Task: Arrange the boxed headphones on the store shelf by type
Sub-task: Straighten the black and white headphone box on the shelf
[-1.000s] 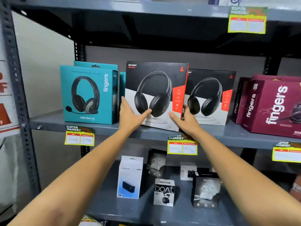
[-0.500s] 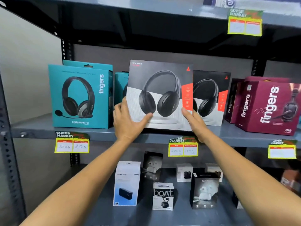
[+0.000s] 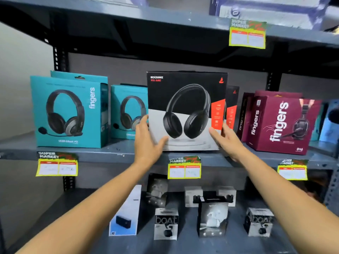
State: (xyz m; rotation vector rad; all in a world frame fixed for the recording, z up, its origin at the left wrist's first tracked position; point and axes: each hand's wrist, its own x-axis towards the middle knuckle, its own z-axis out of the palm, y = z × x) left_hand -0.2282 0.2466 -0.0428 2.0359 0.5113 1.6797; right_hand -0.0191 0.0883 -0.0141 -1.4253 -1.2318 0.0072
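A black-and-white headphone box point(image 3: 187, 110) with an orange side stripe stands at the middle of the grey shelf point(image 3: 117, 153). My left hand point(image 3: 146, 142) grips its lower left corner and my right hand point(image 3: 225, 140) its lower right corner. A second box of the same kind point(image 3: 232, 107) is almost hidden right behind it. To the left stand two teal headset boxes, a large one point(image 3: 69, 110) in front and a smaller-looking one point(image 3: 128, 110) further back. Maroon headset boxes point(image 3: 282, 123) stand to the right.
Yellow price tags point(image 3: 184, 168) hang on the shelf's front edge. The lower shelf holds several small earbud and speaker boxes point(image 3: 166, 224). A blue box point(image 3: 330, 123) sits at the far right edge. The upper shelf point(image 3: 165, 17) overhangs close above.
Both hands have slid the black-and-white box to the right, so it now covers the second one behind it. A teal box behind on the left has come into view.
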